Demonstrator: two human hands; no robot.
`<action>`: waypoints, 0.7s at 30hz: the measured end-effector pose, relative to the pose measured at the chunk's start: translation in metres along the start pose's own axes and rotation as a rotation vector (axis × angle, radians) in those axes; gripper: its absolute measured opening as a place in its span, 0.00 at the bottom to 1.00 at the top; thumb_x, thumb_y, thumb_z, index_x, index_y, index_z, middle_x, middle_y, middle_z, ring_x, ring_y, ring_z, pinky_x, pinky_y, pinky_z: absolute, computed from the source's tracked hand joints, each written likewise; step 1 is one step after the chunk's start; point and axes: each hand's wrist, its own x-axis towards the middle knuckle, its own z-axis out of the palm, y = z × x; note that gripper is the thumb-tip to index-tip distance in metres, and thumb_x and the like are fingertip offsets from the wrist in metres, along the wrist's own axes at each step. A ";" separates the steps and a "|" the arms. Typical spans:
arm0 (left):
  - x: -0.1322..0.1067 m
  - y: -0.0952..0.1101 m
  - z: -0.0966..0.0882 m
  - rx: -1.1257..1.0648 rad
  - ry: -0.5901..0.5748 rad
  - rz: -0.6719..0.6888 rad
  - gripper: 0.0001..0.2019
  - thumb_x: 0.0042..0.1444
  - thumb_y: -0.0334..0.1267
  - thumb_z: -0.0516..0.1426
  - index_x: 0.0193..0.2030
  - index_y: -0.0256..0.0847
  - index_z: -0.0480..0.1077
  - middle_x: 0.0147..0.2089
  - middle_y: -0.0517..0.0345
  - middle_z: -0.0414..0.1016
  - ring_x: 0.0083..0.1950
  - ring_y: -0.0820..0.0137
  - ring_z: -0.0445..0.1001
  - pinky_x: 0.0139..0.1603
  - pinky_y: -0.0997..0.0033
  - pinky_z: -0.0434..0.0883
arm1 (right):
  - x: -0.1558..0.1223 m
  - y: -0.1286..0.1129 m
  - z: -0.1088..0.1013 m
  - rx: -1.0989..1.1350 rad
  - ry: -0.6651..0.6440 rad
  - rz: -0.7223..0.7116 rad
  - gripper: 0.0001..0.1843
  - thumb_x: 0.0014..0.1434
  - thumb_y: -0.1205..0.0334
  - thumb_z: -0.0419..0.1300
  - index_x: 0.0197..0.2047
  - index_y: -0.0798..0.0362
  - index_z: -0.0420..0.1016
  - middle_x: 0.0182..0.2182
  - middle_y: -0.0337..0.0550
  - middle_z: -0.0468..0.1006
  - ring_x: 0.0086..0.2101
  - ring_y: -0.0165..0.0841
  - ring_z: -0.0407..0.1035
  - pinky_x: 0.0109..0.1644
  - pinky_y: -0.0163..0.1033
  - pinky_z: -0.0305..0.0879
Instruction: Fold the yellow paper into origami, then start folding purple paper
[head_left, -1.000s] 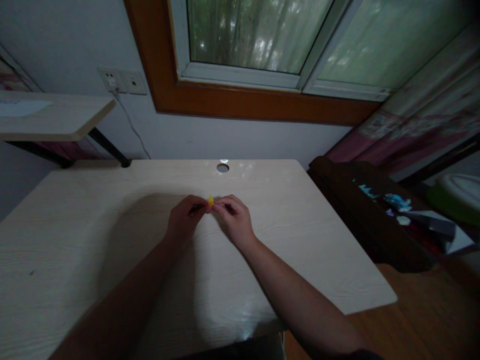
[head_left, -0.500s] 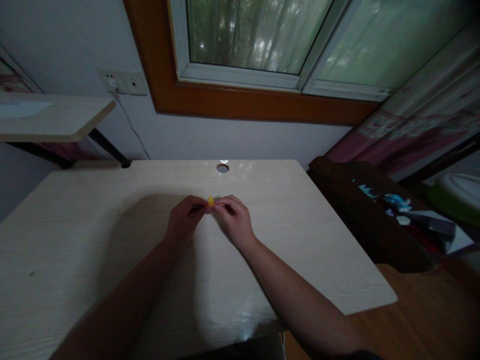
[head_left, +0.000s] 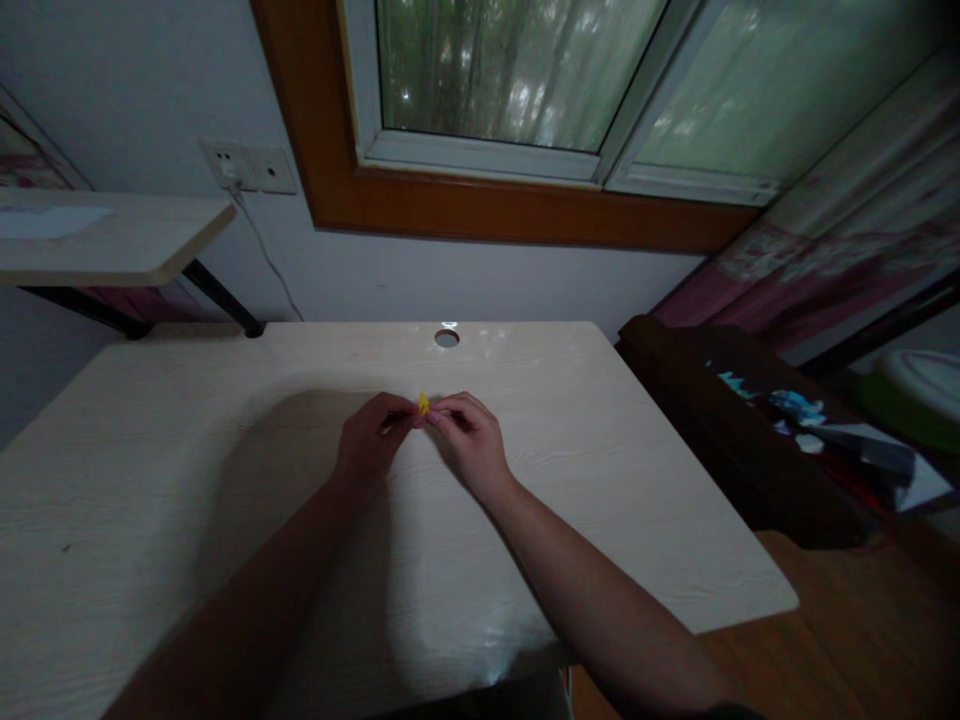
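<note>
A small yellow piece [head_left: 424,404], too small to name, shows between my fingertips over the middle of the pale wood-grain table [head_left: 600,480]. My left hand [head_left: 373,432] pinches it from the left, thumb and forefinger pressed together. From the right, my right hand [head_left: 474,440] pinches the same piece, and the fingertips of both hands nearly meet. Most of the piece is hidden behind the fingers; only its pointed yellow top stands out above them.
A raised shelf [head_left: 112,240] with a paper on it stands at the left back on black legs. A round cable hole [head_left: 447,339] is near the table's back edge. To the right, a dark wooden cabinet [head_left: 690,400] holds blue scraps and papers. A window is behind.
Both hands stay in nearly the same place, still pinching the yellow piece. The whole view has shifted very slightly.
</note>
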 end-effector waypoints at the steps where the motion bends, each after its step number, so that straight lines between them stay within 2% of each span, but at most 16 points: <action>1: 0.000 0.000 0.000 -0.004 0.000 -0.008 0.05 0.56 0.39 0.62 0.37 0.41 0.74 0.34 0.59 0.79 0.36 0.71 0.78 0.39 0.74 0.75 | 0.000 0.000 0.000 -0.001 0.002 -0.001 0.03 0.60 0.61 0.64 0.36 0.48 0.80 0.33 0.41 0.79 0.35 0.33 0.73 0.41 0.39 0.69; 14: 0.000 0.004 0.004 -0.081 0.053 -0.066 0.08 0.52 0.38 0.65 0.36 0.41 0.72 0.33 0.61 0.78 0.34 0.73 0.78 0.38 0.75 0.77 | -0.001 0.002 0.001 -0.014 0.024 -0.026 0.03 0.59 0.61 0.64 0.37 0.49 0.80 0.32 0.41 0.78 0.34 0.32 0.73 0.39 0.38 0.69; 21: -0.001 -0.002 0.005 -0.137 0.066 -0.110 0.12 0.50 0.39 0.67 0.39 0.41 0.71 0.34 0.60 0.77 0.34 0.72 0.79 0.39 0.73 0.77 | -0.001 0.000 0.000 -0.031 0.016 -0.015 0.03 0.59 0.61 0.64 0.38 0.48 0.80 0.34 0.41 0.79 0.35 0.33 0.73 0.40 0.38 0.70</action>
